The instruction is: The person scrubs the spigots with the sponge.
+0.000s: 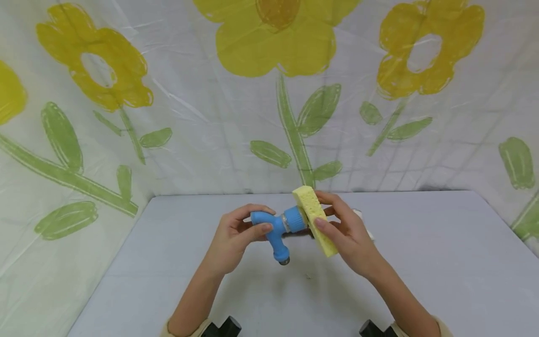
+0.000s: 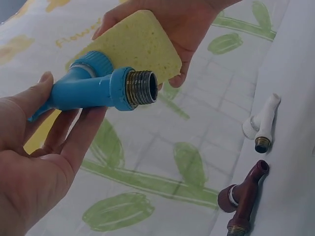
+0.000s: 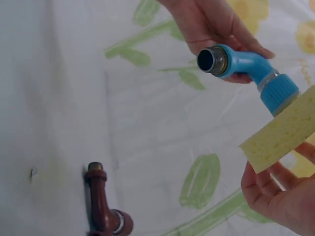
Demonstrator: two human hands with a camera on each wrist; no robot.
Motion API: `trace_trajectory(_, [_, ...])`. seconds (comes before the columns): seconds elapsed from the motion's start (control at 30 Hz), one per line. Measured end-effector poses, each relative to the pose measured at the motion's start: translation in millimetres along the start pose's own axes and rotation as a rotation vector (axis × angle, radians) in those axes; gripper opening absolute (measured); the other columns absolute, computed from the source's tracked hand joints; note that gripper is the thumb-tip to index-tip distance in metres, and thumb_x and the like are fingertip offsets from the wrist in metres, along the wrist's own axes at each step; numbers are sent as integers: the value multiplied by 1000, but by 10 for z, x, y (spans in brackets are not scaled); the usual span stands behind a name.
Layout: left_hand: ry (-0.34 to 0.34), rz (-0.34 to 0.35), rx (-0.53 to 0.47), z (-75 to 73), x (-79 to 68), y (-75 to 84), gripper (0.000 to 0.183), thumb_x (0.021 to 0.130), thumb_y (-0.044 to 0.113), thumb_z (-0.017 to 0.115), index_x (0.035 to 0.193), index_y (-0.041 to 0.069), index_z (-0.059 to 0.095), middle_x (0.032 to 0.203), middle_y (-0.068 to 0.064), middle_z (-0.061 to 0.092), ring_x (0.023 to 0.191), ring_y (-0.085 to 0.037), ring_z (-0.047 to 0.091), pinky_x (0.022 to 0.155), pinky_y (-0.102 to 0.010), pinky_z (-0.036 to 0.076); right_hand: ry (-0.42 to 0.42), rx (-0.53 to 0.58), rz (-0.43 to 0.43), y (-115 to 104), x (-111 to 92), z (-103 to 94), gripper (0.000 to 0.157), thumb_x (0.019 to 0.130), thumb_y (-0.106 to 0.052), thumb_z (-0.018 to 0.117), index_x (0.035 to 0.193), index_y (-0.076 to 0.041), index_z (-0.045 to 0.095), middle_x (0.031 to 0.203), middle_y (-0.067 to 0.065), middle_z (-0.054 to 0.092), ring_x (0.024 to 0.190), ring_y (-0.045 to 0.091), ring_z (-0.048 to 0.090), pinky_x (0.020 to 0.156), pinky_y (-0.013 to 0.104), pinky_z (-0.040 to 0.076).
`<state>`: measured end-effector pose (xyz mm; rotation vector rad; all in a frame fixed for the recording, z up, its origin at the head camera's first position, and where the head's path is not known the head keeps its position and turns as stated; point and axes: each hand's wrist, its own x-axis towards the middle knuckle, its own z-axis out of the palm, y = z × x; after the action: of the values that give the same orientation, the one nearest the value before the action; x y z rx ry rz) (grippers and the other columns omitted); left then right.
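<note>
Over the middle of the table, my left hand (image 1: pixel 236 236) holds a blue tap (image 1: pixel 275 234) between thumb and fingers. Its threaded metal end (image 2: pixel 142 88) points away from the palm in the left wrist view. A yellow sponge (image 1: pixel 316 220) is in my right hand (image 1: pixel 353 241), gripped by thumb and fingers on its broad sides. The sponge's flat face lies against the ribbed knob (image 3: pixel 279 92) of the tap. Part of the tap's spout is covered by the left fingers.
A dark red tap (image 2: pixel 244 196) and a white tap (image 2: pixel 267 120) lie on the table (image 1: pixel 147 281), mostly hidden behind the hands in the head view. A tiny crumb (image 1: pixel 309 276) sits nearer me. Behind the table hangs a flower-printed sheet (image 1: pixel 202 140).
</note>
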<state>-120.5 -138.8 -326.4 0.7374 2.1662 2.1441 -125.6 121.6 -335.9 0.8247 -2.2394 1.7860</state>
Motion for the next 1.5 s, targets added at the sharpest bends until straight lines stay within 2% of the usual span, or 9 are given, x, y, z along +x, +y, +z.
trace_trajectory(0.1, [-35,18,-120,6,7,-25,20,105,4,64,121,-8,63,104,-3,67,85,-14,77,86,-37,65,8,-58,19,-2,6,5,48,104,-8,59,152,-11,52,141,15,58,102,22,57,70,28,59])
trace_trajectory(0.2, [-79,27,-247,11,20,-50,13,108,9,62,119,9,68,102,-4,65,89,-19,79,91,-37,64,7,-130,32,-6,17,2,49,104,-12,61,153,-14,52,142,11,59,102,23,56,73,30,58])
trace_trajectory(0.33, [-94,23,-317,4,25,-57,19,108,12,62,120,24,72,113,-6,63,92,-20,79,94,-38,63,-10,-190,61,-9,33,-20,49,105,-17,63,153,-17,53,142,6,59,101,23,57,78,31,58])
trace_trajectory(0.77, [-179,-60,-324,-28,23,-73,36,108,1,56,143,5,62,143,-14,58,111,-26,74,105,-43,58,-32,-246,214,48,-43,-297,49,108,-23,63,155,-21,51,138,12,61,100,25,56,78,31,56])
trace_trajectory(0.87, [-149,-67,-177,-38,22,-145,33,105,0,61,138,-1,64,152,-14,51,117,-29,70,102,-39,59,-31,-285,233,114,-101,-405,51,107,-24,64,156,-20,50,139,14,61,99,24,57,76,30,57])
trace_trajectory(1.03, [-87,-69,213,-94,-5,-298,30,102,0,66,132,-2,69,151,-18,49,112,-33,69,90,-27,60,-26,-367,275,227,-204,-595,52,107,-28,66,156,-20,50,140,15,59,96,20,58,70,28,57])
trace_trajectory(1.23, [-80,-12,667,-190,-11,-486,28,99,0,72,126,5,74,147,-19,50,122,-37,66,93,-37,62,-31,-485,300,355,-320,-834,58,103,-31,71,157,-20,50,141,13,56,97,24,55,65,29,54])
trace_trajectory(1.37, [-95,-12,891,-258,20,-597,26,97,-1,73,123,1,74,145,-22,51,130,-42,60,99,-48,59,-26,-599,214,506,-388,-984,60,97,-27,79,151,-14,56,141,14,61,110,31,57,80,38,50])
trace_trajectory(1.5, [-118,-48,1053,-331,52,-724,25,96,-3,73,121,-3,74,141,-24,52,122,-43,64,98,-50,59,-10,-695,67,687,-438,-1133,60,86,-15,88,140,-7,63,133,21,66,117,44,58,90,50,42])
